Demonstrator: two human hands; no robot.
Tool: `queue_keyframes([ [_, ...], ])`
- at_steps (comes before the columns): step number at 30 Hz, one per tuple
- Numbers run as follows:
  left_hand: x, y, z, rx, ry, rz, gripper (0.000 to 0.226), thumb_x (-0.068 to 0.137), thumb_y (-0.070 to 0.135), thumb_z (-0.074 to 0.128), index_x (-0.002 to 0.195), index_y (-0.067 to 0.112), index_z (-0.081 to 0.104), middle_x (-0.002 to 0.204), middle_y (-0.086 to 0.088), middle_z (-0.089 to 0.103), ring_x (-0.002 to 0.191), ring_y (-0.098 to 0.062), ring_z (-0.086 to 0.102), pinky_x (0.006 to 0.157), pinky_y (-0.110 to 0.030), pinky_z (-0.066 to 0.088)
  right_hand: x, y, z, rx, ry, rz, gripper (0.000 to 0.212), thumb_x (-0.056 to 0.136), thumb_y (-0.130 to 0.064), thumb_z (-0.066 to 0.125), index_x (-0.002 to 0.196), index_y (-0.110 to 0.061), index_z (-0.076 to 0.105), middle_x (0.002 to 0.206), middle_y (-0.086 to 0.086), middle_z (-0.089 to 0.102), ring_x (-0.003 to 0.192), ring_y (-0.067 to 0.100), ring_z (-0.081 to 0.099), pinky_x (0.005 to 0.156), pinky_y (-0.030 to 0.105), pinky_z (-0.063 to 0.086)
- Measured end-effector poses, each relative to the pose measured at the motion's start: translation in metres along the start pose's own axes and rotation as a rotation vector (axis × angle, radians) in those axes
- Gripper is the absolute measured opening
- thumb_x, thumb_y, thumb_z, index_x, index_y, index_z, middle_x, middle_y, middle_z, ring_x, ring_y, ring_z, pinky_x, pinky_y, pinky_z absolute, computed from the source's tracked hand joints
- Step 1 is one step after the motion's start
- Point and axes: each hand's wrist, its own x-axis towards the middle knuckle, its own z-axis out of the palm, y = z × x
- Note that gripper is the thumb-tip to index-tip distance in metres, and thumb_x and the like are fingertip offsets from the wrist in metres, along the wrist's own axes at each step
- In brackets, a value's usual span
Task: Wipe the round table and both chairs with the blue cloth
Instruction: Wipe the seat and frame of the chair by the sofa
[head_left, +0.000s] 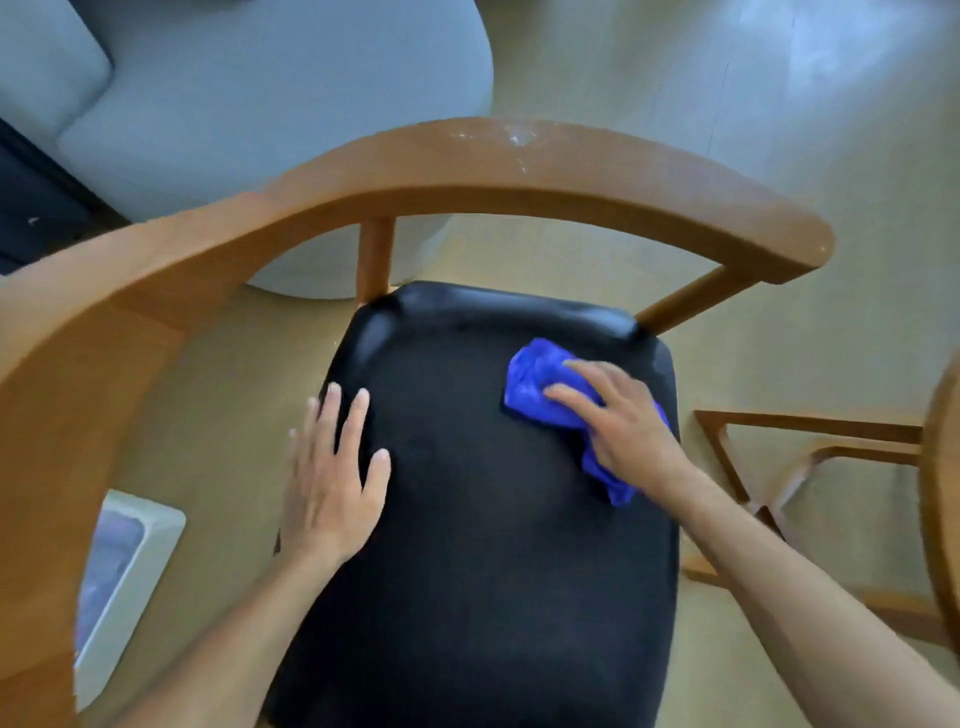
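Note:
I look straight down on a wooden chair with a black padded seat (467, 545) and a curved wooden backrest rail (467, 166). The crumpled blue cloth (535, 384) lies on the seat's far right part, and my right hand (618, 421) presses on it, fingers over the cloth. My left hand (332, 467) rests flat on the seat's left edge with fingers spread, holding nothing. The edge of the round wooden table (943, 493) shows at the far right, with its wooden base (779, 467) on the floor below.
A pale grey sofa (234, 104) stands behind the chair at the upper left. A white box-like object (124, 571) sits on the floor at the lower left. The floor is light beige.

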Motion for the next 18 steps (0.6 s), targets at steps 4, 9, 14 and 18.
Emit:
queue_keyframes([
  [4,0.019,0.008,0.018,0.263,-0.088,0.161,0.070,0.094,0.049,0.041,0.152,0.027,0.011,0.161,-0.009,-0.001,0.147,-0.030,-0.005,0.117,-0.051,0.004,0.019,0.010,0.003,0.105,0.172,0.855,0.061,0.080,0.001,0.049,0.138,-0.019,0.047,0.147,0.012,0.037,0.117,0.039,0.045,0.096,0.047,0.040],
  [9,0.017,0.015,0.023,0.403,-0.127,0.132,0.075,0.092,0.064,0.022,0.150,0.023,0.000,0.160,-0.014,-0.008,0.146,-0.036,-0.007,0.116,-0.059,0.007,-0.059,-0.119,0.041,0.123,0.181,0.431,0.059,0.066,0.003,0.054,0.118,-0.021,0.066,0.129,0.015,0.057,0.099,0.040,0.058,0.071,0.042,0.047],
  [14,0.021,0.013,0.015,0.465,-0.237,0.104,0.093,0.081,0.078,0.029,0.152,0.028,-0.006,0.157,-0.009,-0.023,0.144,-0.031,-0.020,0.117,-0.055,0.004,-0.149,-0.140,0.043,0.063,-0.242,-0.299,0.030,0.101,-0.037,0.030,0.121,-0.046,0.050,0.129,-0.007,0.048,0.111,0.020,0.058,0.085,0.035,0.051],
  [18,0.022,0.013,0.015,0.425,-0.226,0.095,0.100,0.071,0.084,0.027,0.151,0.033,-0.006,0.156,-0.002,-0.027,0.143,-0.024,-0.026,0.118,-0.051,0.000,-0.110,-0.021,0.017,-0.044,-0.076,-0.399,0.055,0.070,-0.004,0.068,0.118,-0.030,0.061,0.132,0.007,0.054,0.109,0.037,0.056,0.083,0.046,0.049],
])
